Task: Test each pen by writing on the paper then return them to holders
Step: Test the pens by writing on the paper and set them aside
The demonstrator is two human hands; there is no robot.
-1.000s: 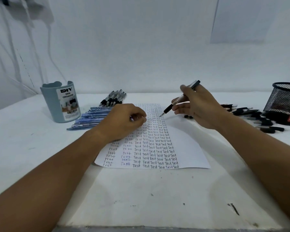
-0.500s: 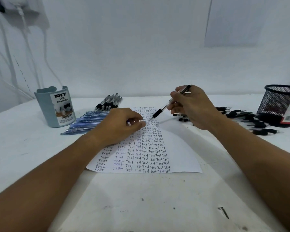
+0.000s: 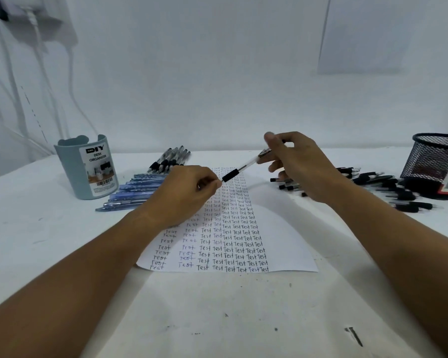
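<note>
Head view, stock in hand: I am holding one black-grip pen [image 3: 239, 169] in my right hand [image 3: 299, 165], fingers pinched round its barrel, tip raised over the paper [image 3: 282, 244]. My left hand [image 3: 185, 193] is curling at the pen's tip, seemingly pinching it. Paper: columns of "Test" nearly filling it. Blue pens [image 3: 132, 192], grey pens [image 3: 170, 158] and black pens [image 3: 378, 186] are lying loose beside the blue organizer [image 3: 86, 169] and mesh cup [image 3: 435, 161]; returning looks hardly begun.

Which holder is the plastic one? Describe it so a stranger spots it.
On the white table, look left of the written paper sheet, past the blue pens. The grey-blue plastic cup is solid-walled and labelled "DIY Desk Organizer", unlike the black mesh holder.
</note>
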